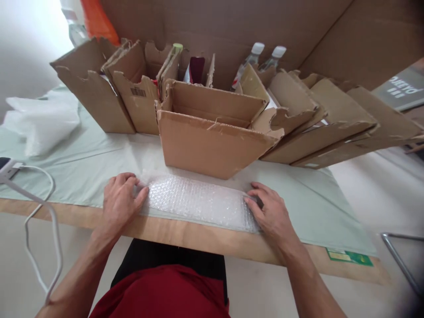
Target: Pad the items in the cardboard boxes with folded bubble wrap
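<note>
A long, flattened strip of bubble wrap (198,201) lies along the front of the cloth-covered table. My left hand (122,198) grips its left end, thumb and fingers closed around a greyish edge. At the other end my right hand (268,210) pinches the wrap, and a small dark grey bit shows between thumb and fingers. What that grey part belongs to, I cannot make out. Just behind the wrap stands a cut-open cardboard box (212,141).
More cut cardboard boxes (96,101) line the back, some holding bottles (251,57). Crumpled clear plastic wrap (43,117) lies at the left. A white cable (54,221) hangs over the front edge from a power strip (9,170). A green card (349,256) sits at the right edge.
</note>
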